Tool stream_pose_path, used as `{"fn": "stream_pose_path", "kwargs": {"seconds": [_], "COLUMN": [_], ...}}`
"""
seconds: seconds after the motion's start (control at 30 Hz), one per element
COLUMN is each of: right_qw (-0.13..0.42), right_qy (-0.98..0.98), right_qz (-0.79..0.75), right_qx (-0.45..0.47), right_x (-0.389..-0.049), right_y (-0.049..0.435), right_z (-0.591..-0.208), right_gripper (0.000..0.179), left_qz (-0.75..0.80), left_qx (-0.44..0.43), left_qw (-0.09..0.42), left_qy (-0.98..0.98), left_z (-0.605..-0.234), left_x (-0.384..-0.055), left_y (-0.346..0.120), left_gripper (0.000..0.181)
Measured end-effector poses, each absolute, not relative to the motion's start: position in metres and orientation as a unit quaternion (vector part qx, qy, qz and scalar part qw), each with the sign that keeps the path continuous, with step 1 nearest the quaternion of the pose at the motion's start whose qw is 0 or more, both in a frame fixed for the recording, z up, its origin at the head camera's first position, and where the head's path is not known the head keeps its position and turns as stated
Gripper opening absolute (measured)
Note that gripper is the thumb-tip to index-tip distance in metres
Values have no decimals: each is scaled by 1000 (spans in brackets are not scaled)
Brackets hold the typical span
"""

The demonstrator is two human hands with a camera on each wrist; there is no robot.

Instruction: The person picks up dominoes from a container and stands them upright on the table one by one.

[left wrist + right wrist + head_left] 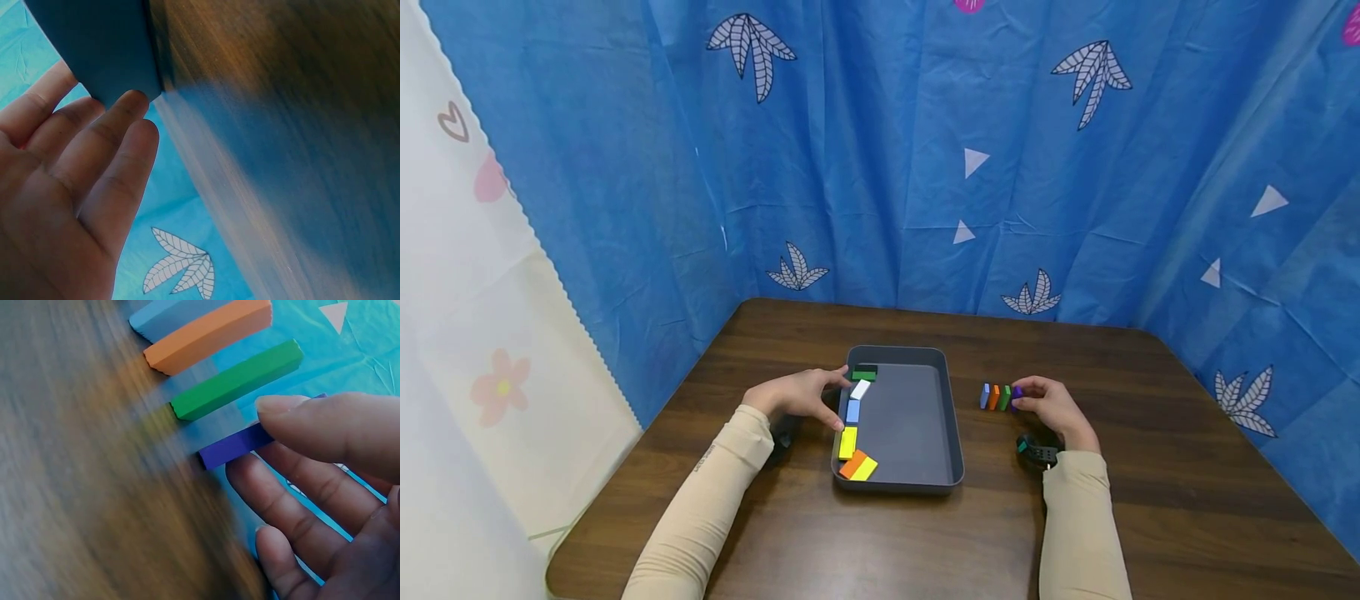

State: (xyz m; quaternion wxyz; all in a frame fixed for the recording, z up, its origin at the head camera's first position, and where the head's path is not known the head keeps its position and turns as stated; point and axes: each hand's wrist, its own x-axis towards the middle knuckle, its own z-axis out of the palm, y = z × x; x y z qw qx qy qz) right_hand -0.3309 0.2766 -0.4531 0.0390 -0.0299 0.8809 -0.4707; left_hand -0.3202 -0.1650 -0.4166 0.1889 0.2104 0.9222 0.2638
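Note:
In the head view my right hand pinches a purple block between thumb and fingers; it stands upright on the table at the end of a short row. Beside it, in the right wrist view, stand a green block, an orange block and a blue block, spaced apart. My left hand is at the left side of a dark grey tray, its fingers loosely extended near the rim. In the left wrist view those fingers touch or nearly touch the tray's outer wall.
Along the tray's left side lie green, white, blue and yellow blocks, with an orange block and another yellow block at the near corner. A blue curtain hangs behind the wooden table.

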Motion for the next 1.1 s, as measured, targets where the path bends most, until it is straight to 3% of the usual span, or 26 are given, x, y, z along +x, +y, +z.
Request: {"fn": "stream_pose_path", "kwargs": {"seconds": [1.1], "right_qw": [53], "right_qy": [880], "right_qz": [-471], "right_qx": [-34], "right_x": [-329], "right_y": [274], "right_z": [-453], "right_gripper": [36], "left_qz": [261], "left_qx": [193], "left_qw": [195], "left_qy": [925], "left_z": [-416], "left_x": [-322], "left_y": [-164], "left_gripper": [88]}}
